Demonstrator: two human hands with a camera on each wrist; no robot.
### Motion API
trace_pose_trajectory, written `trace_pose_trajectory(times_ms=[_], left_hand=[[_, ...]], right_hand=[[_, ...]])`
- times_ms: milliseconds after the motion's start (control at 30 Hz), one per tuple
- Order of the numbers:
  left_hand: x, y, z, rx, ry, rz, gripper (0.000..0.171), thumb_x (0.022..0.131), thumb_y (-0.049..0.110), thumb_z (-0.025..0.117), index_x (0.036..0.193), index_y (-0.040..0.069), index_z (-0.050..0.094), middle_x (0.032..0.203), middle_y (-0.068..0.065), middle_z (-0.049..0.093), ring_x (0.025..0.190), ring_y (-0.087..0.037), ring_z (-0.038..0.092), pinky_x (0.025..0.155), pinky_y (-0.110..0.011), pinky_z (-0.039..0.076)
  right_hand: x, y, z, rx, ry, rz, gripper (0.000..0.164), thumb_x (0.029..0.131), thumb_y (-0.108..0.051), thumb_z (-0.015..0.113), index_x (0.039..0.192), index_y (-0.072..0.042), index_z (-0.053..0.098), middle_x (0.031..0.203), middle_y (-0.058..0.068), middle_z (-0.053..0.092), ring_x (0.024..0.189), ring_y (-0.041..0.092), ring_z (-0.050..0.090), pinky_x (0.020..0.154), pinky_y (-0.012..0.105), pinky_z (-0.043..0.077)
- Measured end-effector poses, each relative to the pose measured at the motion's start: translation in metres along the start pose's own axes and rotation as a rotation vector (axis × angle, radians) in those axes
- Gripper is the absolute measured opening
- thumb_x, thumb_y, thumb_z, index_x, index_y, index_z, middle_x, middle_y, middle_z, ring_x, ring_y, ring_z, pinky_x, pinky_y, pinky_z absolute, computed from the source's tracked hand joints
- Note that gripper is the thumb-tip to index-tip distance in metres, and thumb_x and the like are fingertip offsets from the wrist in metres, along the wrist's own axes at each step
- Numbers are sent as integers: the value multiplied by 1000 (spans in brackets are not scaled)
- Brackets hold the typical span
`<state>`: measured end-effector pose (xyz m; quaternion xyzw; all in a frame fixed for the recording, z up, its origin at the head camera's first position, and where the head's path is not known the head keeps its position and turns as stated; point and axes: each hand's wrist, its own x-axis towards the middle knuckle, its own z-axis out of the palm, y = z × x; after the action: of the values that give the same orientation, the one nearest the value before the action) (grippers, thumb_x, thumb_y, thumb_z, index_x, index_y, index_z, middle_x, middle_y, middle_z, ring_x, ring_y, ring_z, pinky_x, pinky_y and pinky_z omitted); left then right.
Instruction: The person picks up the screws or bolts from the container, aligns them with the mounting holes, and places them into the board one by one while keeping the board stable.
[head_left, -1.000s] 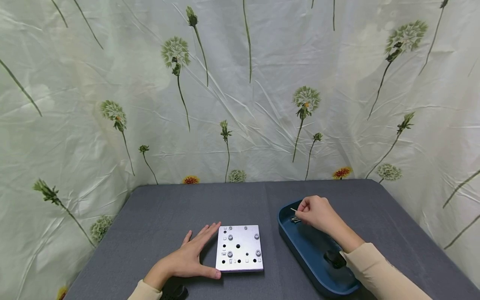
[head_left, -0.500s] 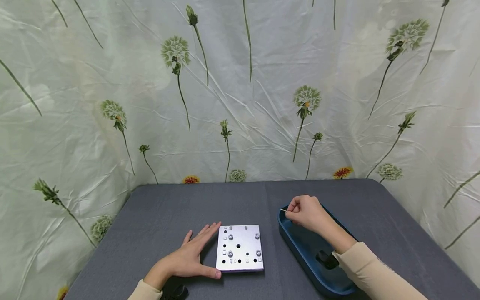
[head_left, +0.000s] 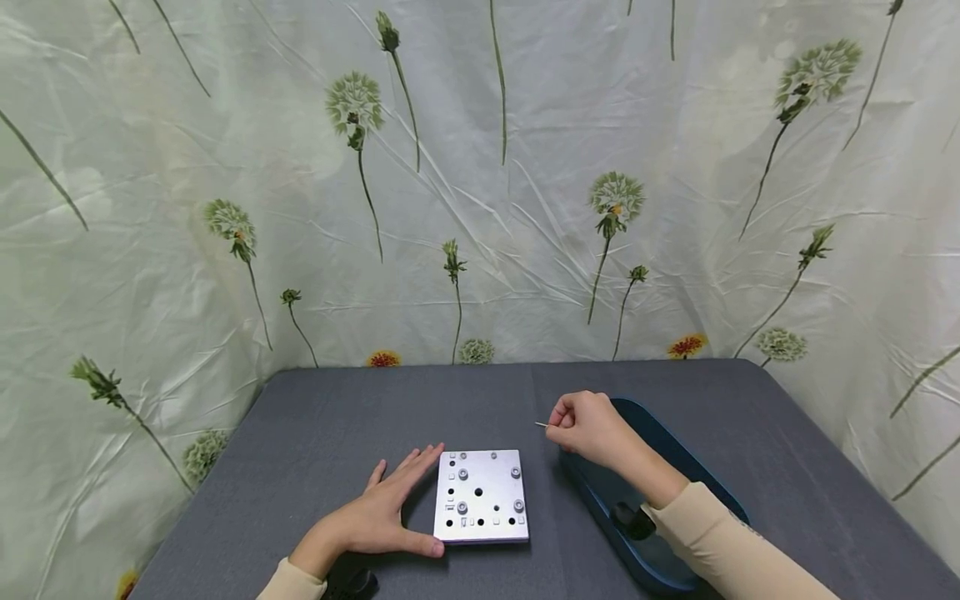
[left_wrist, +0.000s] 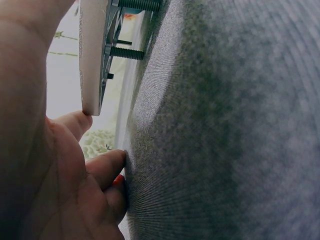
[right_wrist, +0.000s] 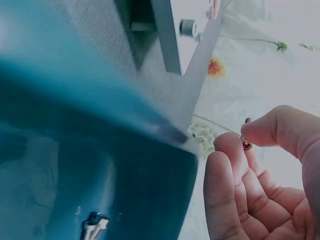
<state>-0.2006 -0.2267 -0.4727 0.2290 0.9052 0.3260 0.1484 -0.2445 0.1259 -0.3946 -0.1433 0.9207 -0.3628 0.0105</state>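
Observation:
A square silver metal plate (head_left: 482,492) with holes and several socket-head screws lies on the grey cloth. In the left wrist view, threaded screw ends (left_wrist: 127,53) stick out beneath the raised plate. My left hand (head_left: 382,512) is spread along its left side with straight fingers, thumb at the near corner and a fingertip touching the far corner. My right hand (head_left: 592,429) pinches a small thin screw (head_left: 541,424) between thumb and fingertips, above the far left end of the blue tray. That screw's socket head (right_wrist: 246,144) shows in the right wrist view.
The long blue tray (head_left: 693,450) stands to the right of the plate, partly under my right forearm. Loose screws (right_wrist: 94,225) lie inside it. A flower-printed curtain (head_left: 480,208) hangs behind the grey-covered table (head_left: 375,408).
My right hand has moved left with the pinched screw, from over the tray's inside to past its left rim. My left hand and the plate have stayed put.

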Motion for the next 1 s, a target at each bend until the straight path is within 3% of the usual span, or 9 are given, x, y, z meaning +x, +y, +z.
trace_pose_trajectory(times_ms=[1000], left_hand=[[0,-1,1,-11,2,2,127,76,62,92,174,25,20,181,-9,20,168,-43,14,119,-86,-4]], right_hand=[[16,-38,32,-14,-86,-82,13,90,-8,78,80,-11,71,64,-4,64,52,9,54,51,24,46]])
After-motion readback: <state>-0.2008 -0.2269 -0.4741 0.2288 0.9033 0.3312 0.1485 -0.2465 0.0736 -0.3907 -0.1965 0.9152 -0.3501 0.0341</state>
